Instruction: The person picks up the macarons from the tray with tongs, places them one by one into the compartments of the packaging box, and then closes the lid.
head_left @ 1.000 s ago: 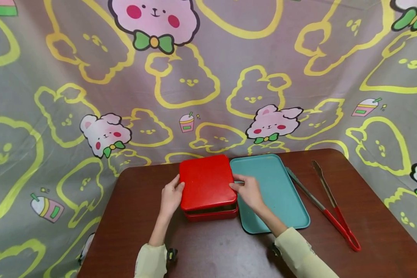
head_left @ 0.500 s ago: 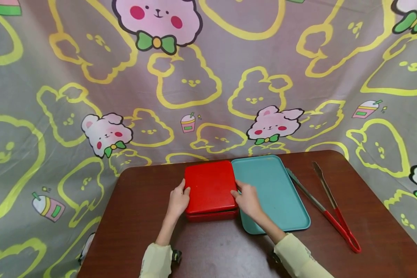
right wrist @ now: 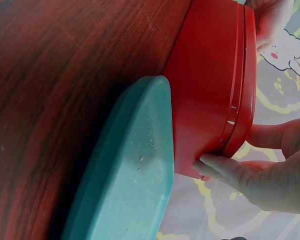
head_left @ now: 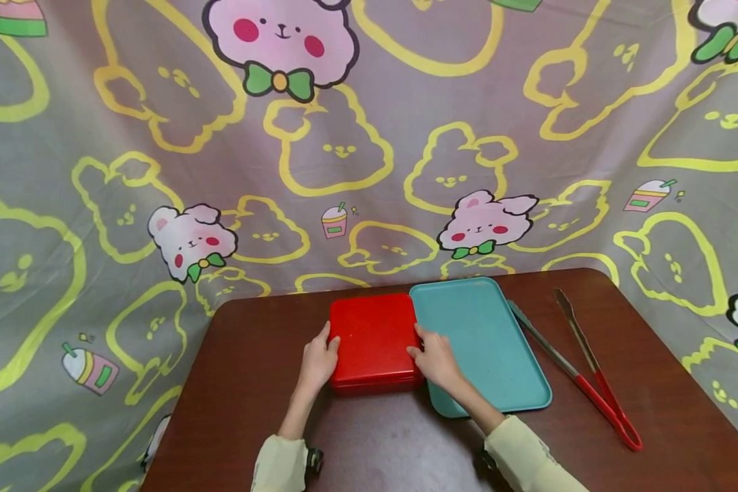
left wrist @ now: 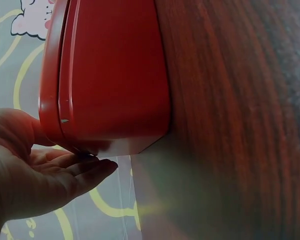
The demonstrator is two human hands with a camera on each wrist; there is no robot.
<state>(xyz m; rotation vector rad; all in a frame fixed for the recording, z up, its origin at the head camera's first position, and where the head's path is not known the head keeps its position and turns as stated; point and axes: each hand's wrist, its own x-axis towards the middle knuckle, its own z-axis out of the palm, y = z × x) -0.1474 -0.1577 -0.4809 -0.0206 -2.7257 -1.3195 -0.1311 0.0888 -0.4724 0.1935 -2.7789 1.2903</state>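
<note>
A square red metal box (left wrist: 120, 65) sits on the table with its red lid (head_left: 375, 335) on top. The lid lies almost level in the head view; a thin seam shows below its rim in both wrist views. My left hand (head_left: 320, 357) grips the lid's left edge, thumb near the top and fingers along the side. On the opposite edge, my right hand (head_left: 438, 357) holds the lid between thumb and fingers, its fingertips (right wrist: 210, 161) also touching the box wall. What is inside the box is hidden.
A teal tray (head_left: 486, 342) lies right beside the box, with small crumbs on it in the right wrist view. Further right, long red-handled tongs (head_left: 590, 392) lie spread on the brown table (head_left: 258, 355). A patterned cloth (head_left: 369, 157) hangs behind.
The lid has come down and slightly right onto the box, and the dark gap at its front has closed to a seam. Both hands have moved with it.
</note>
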